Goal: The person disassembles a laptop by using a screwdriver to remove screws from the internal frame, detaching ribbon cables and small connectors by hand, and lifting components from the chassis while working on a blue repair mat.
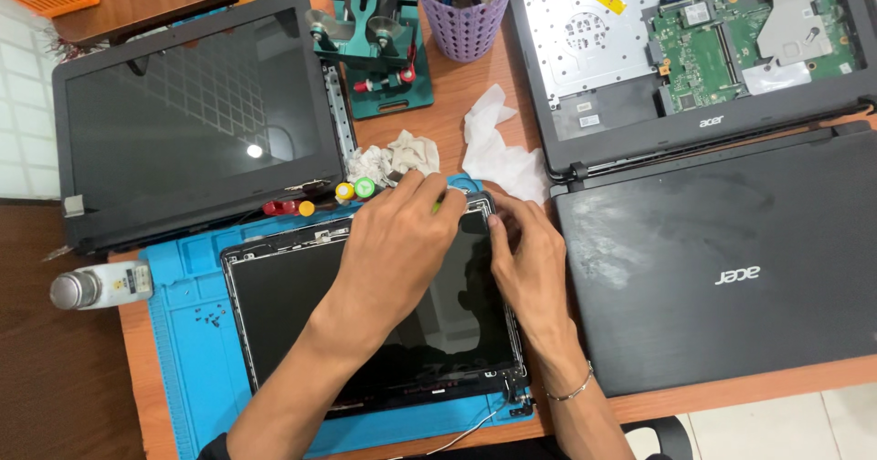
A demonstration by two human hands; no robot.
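A bare laptop screen panel in a thin metal frame lies on a blue work mat. My left hand reaches across the panel to its far right corner, fingers curled on a small tool with a green tip. My right hand rests on the panel's right edge near that same corner, fingers bent against the frame. What sits under the fingertips is hidden. A thin bracelet circles my right wrist.
A black screen lid lies at the left. An opened laptop base with green circuit board and a closed black laptop lie at the right. Screwdrivers, crumpled tissues, a purple tool cup, a green clamp stand and a small bottle surround the mat.
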